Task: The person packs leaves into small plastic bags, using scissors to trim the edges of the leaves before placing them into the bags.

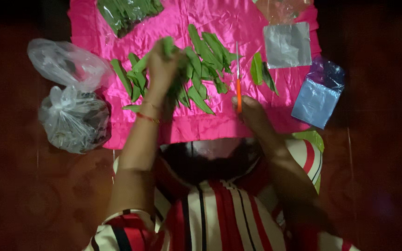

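Two hands busy: my left hand [163,65] clenched round green leaves [169,46] above pink cloth [238,21]; right hand [250,111] grips orange-handled scissors [238,83] at cloth's near edge. Risk: blade nicks cloth, leaves slip.

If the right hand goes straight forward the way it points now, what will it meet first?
Probably the loose green leaves on the pink cloth. The right hand holds an orange-handled blade pointing away; depth is unclear.

Left hand [163,62] motion-blurred, fingers unreadable; leaf bag [127,13] cut by top edge; knotted bag [74,120] contents unclear.
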